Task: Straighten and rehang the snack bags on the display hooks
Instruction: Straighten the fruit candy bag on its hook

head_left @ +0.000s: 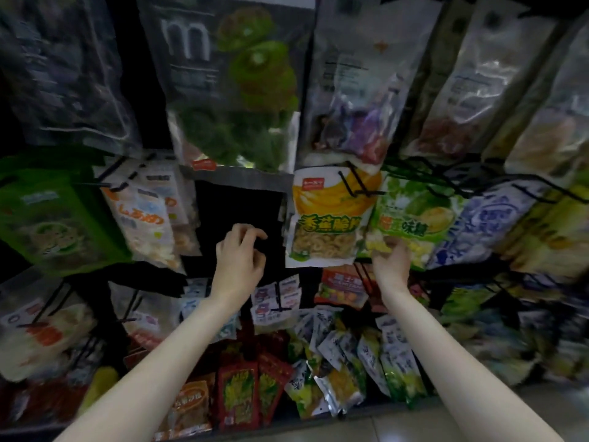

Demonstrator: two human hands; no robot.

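Observation:
A yellow banana-chip bag (328, 215) hangs on a black hook (350, 183) in the middle row. Beside it on the right hangs a green durian-candy bag (417, 215). My right hand (393, 260) holds the bottom edge of the green bag, fingers curled under it. My left hand (240, 260) hovers in front of a dark empty gap (239, 205) left of the banana bag, fingers loosely curled, holding nothing.
Kiwi (242, 90) and dried-fruit bags (357, 100) hang in the row above. A green bag (51, 218) and white-orange bags (143, 218) hang at left, a blue-white bag (490, 224) at right. Small packets (334, 362) crowd the lower hooks. Black hook tips stick outward.

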